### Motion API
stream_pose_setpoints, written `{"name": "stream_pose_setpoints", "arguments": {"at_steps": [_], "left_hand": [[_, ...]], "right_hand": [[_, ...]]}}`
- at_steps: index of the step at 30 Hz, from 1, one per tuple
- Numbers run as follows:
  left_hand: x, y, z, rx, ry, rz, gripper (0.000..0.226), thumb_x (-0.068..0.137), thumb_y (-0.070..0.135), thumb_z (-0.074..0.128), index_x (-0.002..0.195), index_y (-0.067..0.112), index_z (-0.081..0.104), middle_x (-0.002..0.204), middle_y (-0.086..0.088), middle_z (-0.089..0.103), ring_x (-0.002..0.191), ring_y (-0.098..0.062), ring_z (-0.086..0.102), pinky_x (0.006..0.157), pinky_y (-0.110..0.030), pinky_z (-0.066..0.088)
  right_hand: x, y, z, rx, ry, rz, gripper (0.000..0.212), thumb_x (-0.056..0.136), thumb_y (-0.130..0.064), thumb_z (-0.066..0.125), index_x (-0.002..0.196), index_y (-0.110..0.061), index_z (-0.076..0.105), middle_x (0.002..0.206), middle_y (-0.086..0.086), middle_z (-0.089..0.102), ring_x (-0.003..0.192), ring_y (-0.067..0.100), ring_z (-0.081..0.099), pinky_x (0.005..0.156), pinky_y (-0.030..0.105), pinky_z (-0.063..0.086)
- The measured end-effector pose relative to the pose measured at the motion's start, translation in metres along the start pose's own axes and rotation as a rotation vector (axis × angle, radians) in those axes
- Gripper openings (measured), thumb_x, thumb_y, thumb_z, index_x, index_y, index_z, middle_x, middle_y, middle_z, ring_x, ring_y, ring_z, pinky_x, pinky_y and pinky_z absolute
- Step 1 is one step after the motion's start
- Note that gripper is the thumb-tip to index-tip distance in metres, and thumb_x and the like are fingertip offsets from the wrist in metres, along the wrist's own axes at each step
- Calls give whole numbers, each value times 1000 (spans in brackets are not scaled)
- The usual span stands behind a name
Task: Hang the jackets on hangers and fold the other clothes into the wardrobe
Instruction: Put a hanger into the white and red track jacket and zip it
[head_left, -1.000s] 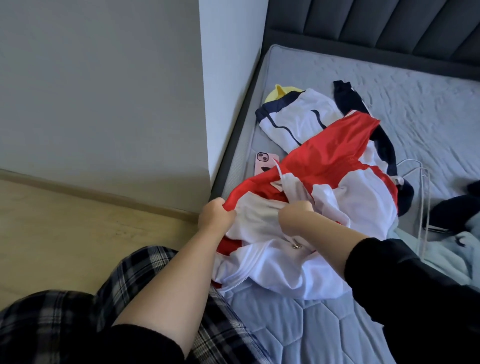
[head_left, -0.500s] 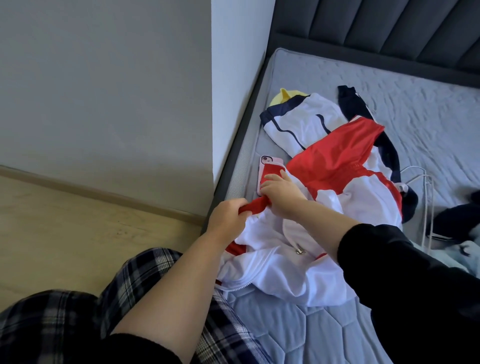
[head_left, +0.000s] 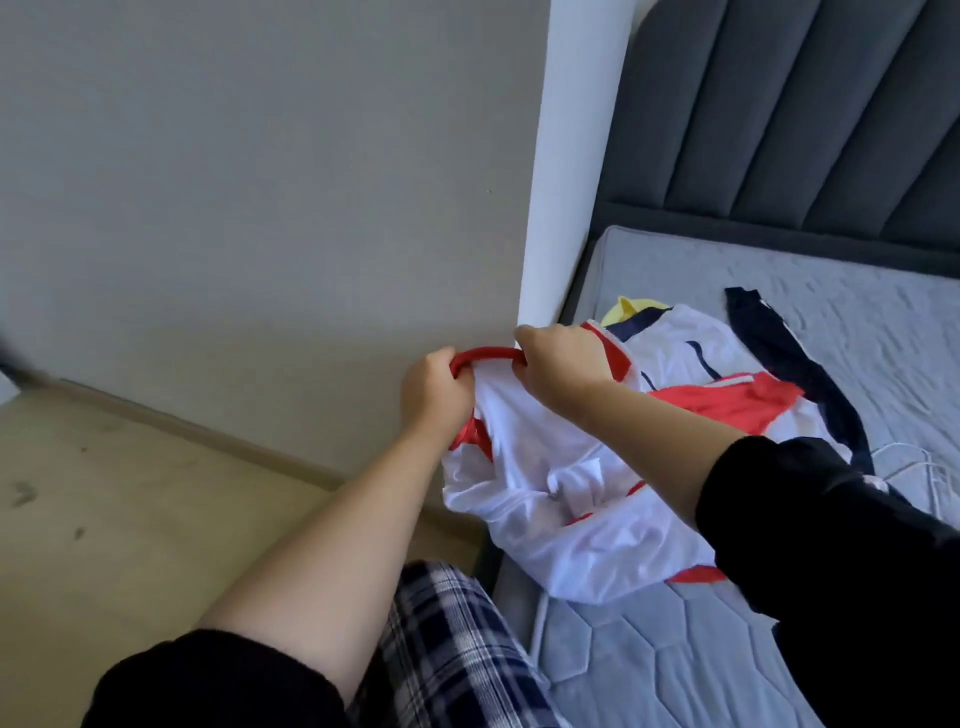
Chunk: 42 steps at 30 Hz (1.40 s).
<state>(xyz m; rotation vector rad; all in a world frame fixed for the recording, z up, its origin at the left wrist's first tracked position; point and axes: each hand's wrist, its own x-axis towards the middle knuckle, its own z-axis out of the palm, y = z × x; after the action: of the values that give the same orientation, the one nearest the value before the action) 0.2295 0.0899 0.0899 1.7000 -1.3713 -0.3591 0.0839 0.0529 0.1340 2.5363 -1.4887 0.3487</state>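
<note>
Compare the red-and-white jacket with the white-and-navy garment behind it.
The red-and-white jacket is held up by its red band, gripped by left hand and right hand; the white-and-navy garment lies on the bed, untouched. Jacket trim is red, garment trim navy. Both are mostly white.

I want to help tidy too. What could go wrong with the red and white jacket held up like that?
Both the left hand and right hand grip only the red collar, so the red and white jacket could slip toward the floor. Its lower part rests on the white and navy jacket, so lifting may drag that along. The wire hanger nearby might snag.
</note>
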Motion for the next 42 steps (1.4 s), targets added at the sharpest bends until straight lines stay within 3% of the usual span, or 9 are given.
{"name": "stream_pose_setpoints", "arguments": {"at_steps": [15, 18, 21, 23, 28, 32, 36, 39, 42], "left_hand": [[77, 77, -315, 575, 609, 267, 14, 83, 9, 49, 89, 10, 61, 90, -12, 62, 82, -37, 57, 61, -33, 38], [81, 69, -351, 656, 593, 83, 19, 84, 12, 51, 97, 11, 65, 98, -12, 63, 89, -37, 60, 66, -32, 42], [73, 45, -370, 713, 335, -282, 18, 81, 8, 57, 96, 4, 66, 105, -17, 66, 98, -36, 63, 75, -35, 50], [67, 34, -373, 673, 280, -314, 16, 79, 3, 55, 91, 1, 66, 99, -20, 68, 91, -36, 66, 72, -33, 52], [73, 30, -403, 465, 506, -259, 24, 76, -1, 46, 87, 2, 67, 83, -19, 70, 76, -35, 68, 74, -36, 58], [58, 30, -407, 118, 412, -429, 19, 89, -2, 46, 74, 3, 57, 50, -12, 58, 42, -24, 61, 44, -25, 51], [46, 9, -392, -128, 344, -574, 19, 92, -2, 39, 99, -5, 56, 69, -23, 60, 31, -22, 57, 30, -22, 45], [46, 13, -386, -323, 467, -480, 28, 91, -6, 40, 114, 0, 53, 96, -24, 65, 67, -38, 70, 51, -36, 58], [37, 13, -373, -249, 270, -565, 21, 93, -7, 33, 99, -8, 53, 84, -23, 63, 50, -32, 67, 50, -38, 58]], "right_hand": [[108, -171, -213, 170, 542, -189, 26, 83, -2, 48, 108, -9, 44, 90, 14, 62, 75, 39, 56, 57, 34, 32], [119, -184, -229, 254, 631, -168, 26, 82, 0, 46, 107, -8, 47, 94, 14, 62, 76, 40, 57, 57, 34, 33], [127, -185, -217, 116, 412, -84, 23, 85, -1, 47, 107, -8, 54, 104, 16, 64, 93, 39, 61, 64, 33, 37], [125, -187, -198, -2, 231, -75, 25, 88, -2, 47, 109, -7, 59, 112, 15, 63, 103, 37, 61, 69, 33, 39], [124, -202, -185, 97, 230, -67, 23, 86, -6, 46, 106, -8, 59, 107, 14, 64, 97, 36, 60, 67, 31, 39], [125, -204, -189, 200, 106, 33, 19, 84, -5, 46, 97, -7, 60, 94, 13, 64, 94, 35, 63, 68, 32, 44], [121, -206, -178, 453, -124, 109, 22, 81, -3, 40, 67, -1, 57, 51, 10, 58, 48, 25, 62, 52, 28, 48], [128, -209, -181, 681, 64, 150, 20, 82, -8, 42, 79, -2, 61, 69, 17, 67, 66, 30, 67, 61, 29, 53], [119, -202, -184, 706, -284, 230, 31, 90, -5, 32, 65, -1, 50, 36, 10, 54, 26, 17, 50, 34, 18, 43]]}}
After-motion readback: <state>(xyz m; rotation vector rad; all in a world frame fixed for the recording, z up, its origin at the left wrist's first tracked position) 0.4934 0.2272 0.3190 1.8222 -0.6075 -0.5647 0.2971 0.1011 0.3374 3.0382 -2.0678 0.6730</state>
